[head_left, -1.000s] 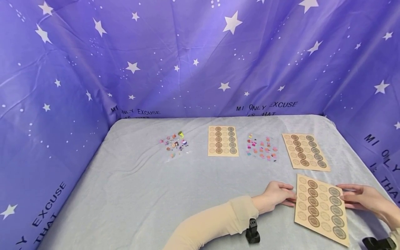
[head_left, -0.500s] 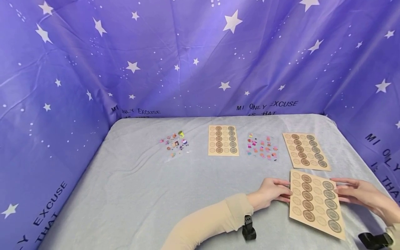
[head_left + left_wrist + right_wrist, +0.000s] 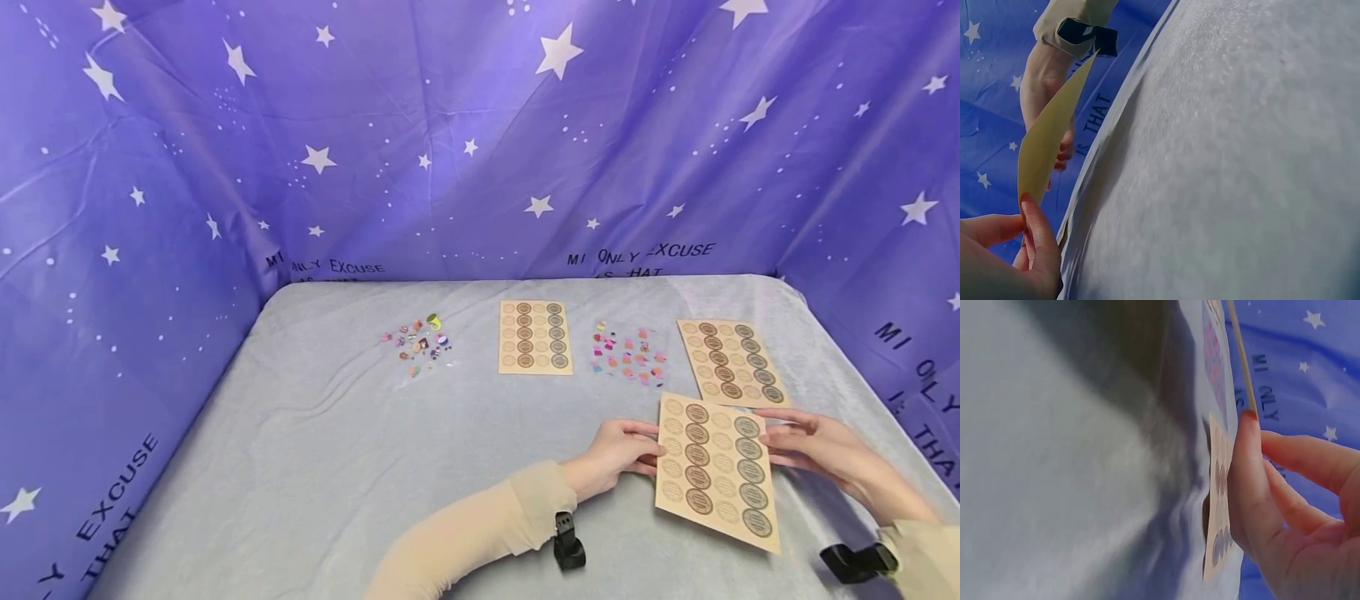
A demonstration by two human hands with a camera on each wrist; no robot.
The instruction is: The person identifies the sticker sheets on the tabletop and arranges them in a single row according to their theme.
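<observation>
Between both hands a tan sticker sheet (image 3: 712,471), printed with rows of round seals, is held up off the table and tilted. My left hand (image 3: 617,454) pinches its left edge between thumb and fingers; the left wrist view shows the thumb pressed on the bent sheet (image 3: 1050,137). On the opposite edge my right hand (image 3: 821,450) pinches with thumb and fingertips, and the right wrist view catches the sheet (image 3: 1244,359) almost edge-on. Just behind it lies a second tan seal sheet (image 3: 731,358), its near edge partly overlapped in the head view.
Along the back lie a clear sheet of small colourful stickers (image 3: 420,346), a tan seal sheet (image 3: 536,337) and a clear sheet of pink figure stickers (image 3: 628,354). A grey cloth covers the table (image 3: 337,467). Purple star-printed curtains (image 3: 450,192) surround it.
Both hands have carried the tan sticker sheet leftward and slightly toward the back of the table, keeping their pinch on its two edges. The other sheets have stayed in place.
</observation>
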